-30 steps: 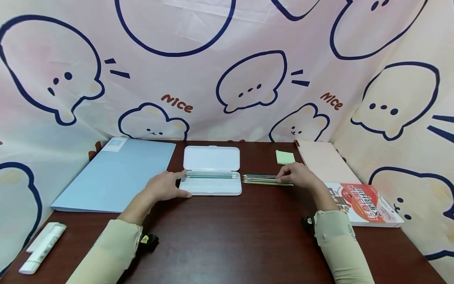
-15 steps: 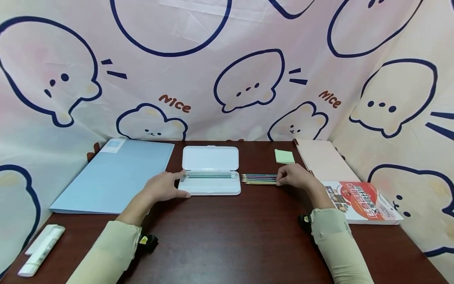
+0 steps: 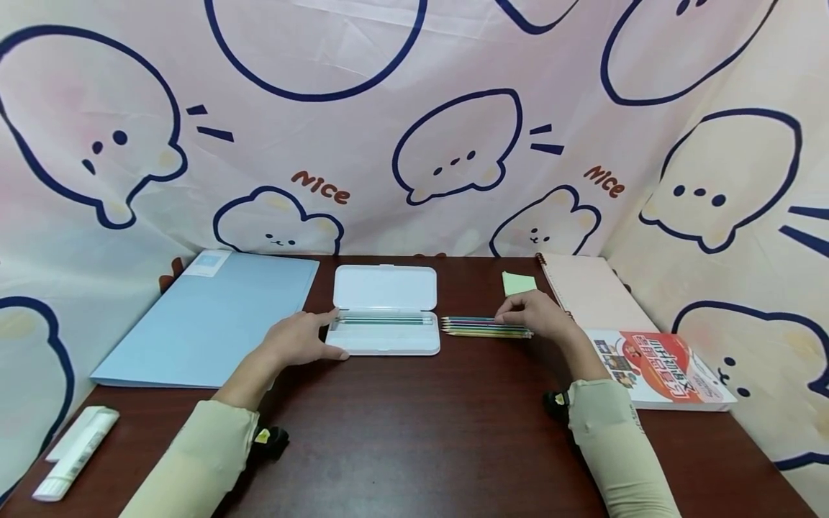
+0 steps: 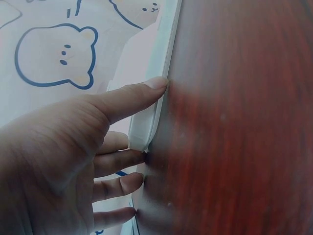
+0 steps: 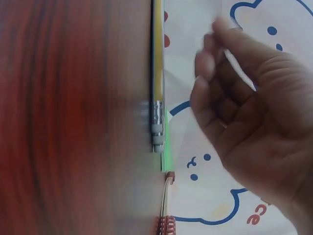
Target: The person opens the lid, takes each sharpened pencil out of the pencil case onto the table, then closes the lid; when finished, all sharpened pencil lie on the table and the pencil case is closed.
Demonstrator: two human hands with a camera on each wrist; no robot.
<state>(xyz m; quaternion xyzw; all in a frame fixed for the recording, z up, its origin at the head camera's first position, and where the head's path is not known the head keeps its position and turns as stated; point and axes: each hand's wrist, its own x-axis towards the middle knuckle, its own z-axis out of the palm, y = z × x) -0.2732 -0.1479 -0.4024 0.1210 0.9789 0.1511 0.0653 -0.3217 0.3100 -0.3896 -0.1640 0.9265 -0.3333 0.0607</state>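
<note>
Case (image 3: 388,345) held at left end by left hand (image 3: 294,341); right hand (image 3: 537,313) narrow, empty; pencils (image 3: 475,327) could be scattered by nudge.

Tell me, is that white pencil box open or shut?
The white pencil box is open: its lid is folded back, and pencils show inside.

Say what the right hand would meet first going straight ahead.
The right hand would probably meet the row of pencils, lying beyond and apparently below its fingertips; if it passes over them, the open pencil case comes next. The hand's height is hard to judge.
</note>
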